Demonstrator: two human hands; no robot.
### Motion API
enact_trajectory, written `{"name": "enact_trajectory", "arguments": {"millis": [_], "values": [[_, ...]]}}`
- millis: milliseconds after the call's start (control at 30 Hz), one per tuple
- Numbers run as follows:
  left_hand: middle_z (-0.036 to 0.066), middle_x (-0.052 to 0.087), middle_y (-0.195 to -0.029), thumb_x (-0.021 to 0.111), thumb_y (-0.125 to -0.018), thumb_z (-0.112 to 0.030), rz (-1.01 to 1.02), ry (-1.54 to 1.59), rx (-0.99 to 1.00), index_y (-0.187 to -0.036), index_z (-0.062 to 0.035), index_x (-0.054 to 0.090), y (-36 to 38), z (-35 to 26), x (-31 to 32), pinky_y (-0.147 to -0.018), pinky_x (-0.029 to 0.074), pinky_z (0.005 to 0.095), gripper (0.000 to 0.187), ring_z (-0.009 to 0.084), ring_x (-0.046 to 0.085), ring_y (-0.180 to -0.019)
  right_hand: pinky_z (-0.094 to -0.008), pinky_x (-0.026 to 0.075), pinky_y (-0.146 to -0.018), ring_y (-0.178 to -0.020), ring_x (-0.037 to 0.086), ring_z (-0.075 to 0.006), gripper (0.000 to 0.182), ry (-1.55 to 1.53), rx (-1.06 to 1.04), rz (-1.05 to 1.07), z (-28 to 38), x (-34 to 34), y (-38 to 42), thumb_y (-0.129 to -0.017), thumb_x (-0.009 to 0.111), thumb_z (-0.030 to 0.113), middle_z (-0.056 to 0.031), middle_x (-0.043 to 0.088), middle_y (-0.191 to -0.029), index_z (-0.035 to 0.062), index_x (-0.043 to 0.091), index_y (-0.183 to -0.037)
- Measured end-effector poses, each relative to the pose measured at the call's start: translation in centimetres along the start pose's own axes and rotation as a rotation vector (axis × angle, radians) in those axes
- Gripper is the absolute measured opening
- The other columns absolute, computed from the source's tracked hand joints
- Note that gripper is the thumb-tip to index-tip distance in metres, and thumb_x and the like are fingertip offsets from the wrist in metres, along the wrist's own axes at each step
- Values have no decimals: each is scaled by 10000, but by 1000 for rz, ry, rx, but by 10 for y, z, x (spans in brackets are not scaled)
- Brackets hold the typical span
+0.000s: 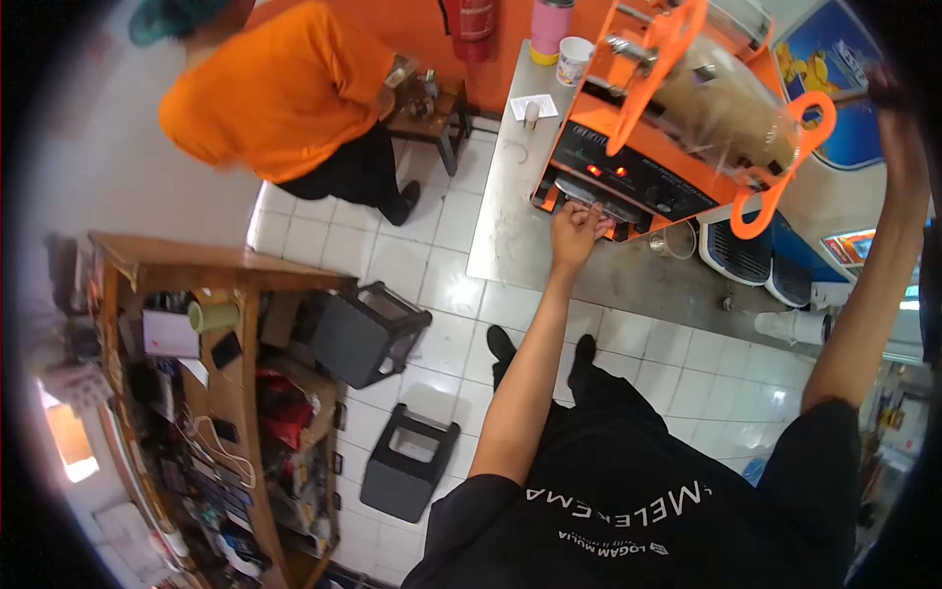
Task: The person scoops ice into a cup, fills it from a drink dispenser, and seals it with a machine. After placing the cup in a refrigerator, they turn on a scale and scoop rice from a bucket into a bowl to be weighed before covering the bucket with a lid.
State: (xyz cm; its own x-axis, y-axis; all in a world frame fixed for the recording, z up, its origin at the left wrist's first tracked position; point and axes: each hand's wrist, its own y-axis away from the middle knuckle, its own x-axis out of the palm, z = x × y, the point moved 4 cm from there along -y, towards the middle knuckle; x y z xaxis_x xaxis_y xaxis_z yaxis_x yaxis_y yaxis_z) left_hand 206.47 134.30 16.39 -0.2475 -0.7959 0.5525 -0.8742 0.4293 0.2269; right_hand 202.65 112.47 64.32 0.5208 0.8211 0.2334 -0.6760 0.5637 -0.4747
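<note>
An orange and black machine (pixel 638 167) with red lit digits and a roll of clear film stands on the metal counter. At its lower front, my left hand (pixel 581 234) has its fingers curled together against the edge of a metal tray (pixel 594 199); what they grip is hidden. My right hand (pixel 886 90) is raised at the far right, dark and partly blurred, closed round the end of a lever (pixel 849 96) that reaches out from the machine's side.
A patterned cup (pixel 574 61) and a pink tumbler (pixel 551 25) stand behind the machine, a glass (pixel 675 239) beside it. Another person in an orange shirt (pixel 280 93) is at a small wooden table (pixel 432 113). Black stools (pixel 410 461) and a cluttered shelf (pixel 250 393) stand left.
</note>
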Motion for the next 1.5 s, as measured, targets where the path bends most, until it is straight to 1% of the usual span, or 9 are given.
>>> {"name": "enact_trajectory", "arguments": {"millis": [33,133,367,800,1133,1267,1367,1467,1500], "values": [[149,674,-830,617,-950,-144,-7,-17,-2,-892,31,500,2,-2,-1,-640,586,264,218,214,708,-777,-334,459,-589,-609,517,-202,261,-110,-47,202,-3,-21,8,-937,501,278,-68,497,-661,83,497,-764],[156,671,-893,614,-955,-169,11,-69,-36,-908,30,500,4,-6,-2,-690,589,277,234,229,705,-841,-398,343,-850,-706,348,-221,281,60,-247,-120,-9,-8,149,-1000,357,213,-40,333,-729,104,332,-742],[168,682,-935,598,-966,-232,34,-170,-160,-934,9,524,1,-8,-8,-720,577,254,254,209,698,-860,-547,372,-1017,-861,572,-277,314,615,-420,34,-80,-4,328,-1005,303,252,-102,546,-789,84,419,-766],[170,678,-1007,609,-955,-265,93,-175,-310,-984,2,524,-6,-17,-13,-742,583,261,282,222,689,-929,-533,360,-1034,-962,614,-309,260,514,-492,-67,-81,11,318,-1014,328,231,-141,615,-897,71,449,-848],[105,683,-945,627,-947,-257,50,-167,-308,-951,-53,550,-8,-10,-13,-704,580,274,218,189,696,-880,-513,424,-898,-747,526,-250,256,445,-654,-153,-74,18,278,-993,293,205,-124,518,-761,57,404,-816],[117,688,-941,645,-940,-230,40,-115,-317,-937,-46,536,-8,-8,-13,-703,568,285,214,199,696,-863,-388,446,-829,-743,499,-202,307,-50,-468,-186,-55,-10,197,-1027,341,216,-94,513,-810,11,447,-825],[118,682,-952,644,-940,-222,48,-98,-303,-939,-41,534,-8,-6,-11,-707,571,289,212,199,694,-868,-341,417,-946,-939,537,-211,348,339,-359,-196,-38,-33,54,-1019,450,280,-118,563,-968,-45,549,-1094],[129,685,-959,646,-938,-214,32,-95,-292,-969,-34,546,-7,-7,-9,-701,573,283,209,193,694,-879,-416,455,-951,-1168,566,-333,657,41,78,132,-27,-28,-12,-936,538,351,-214,528,-1353,6,319,-1451],[132,686,-947,642,-940,-203,34,-102,-289,-966,-29,541,-7,-7,-8,-714,577,291,203,196,694,-882,-408,469,-934,-1119,591,-321,594,402,-67,15,-35,-15,-14,-953,536,304,-216,566,-1270,-16,346,-1416]]}}
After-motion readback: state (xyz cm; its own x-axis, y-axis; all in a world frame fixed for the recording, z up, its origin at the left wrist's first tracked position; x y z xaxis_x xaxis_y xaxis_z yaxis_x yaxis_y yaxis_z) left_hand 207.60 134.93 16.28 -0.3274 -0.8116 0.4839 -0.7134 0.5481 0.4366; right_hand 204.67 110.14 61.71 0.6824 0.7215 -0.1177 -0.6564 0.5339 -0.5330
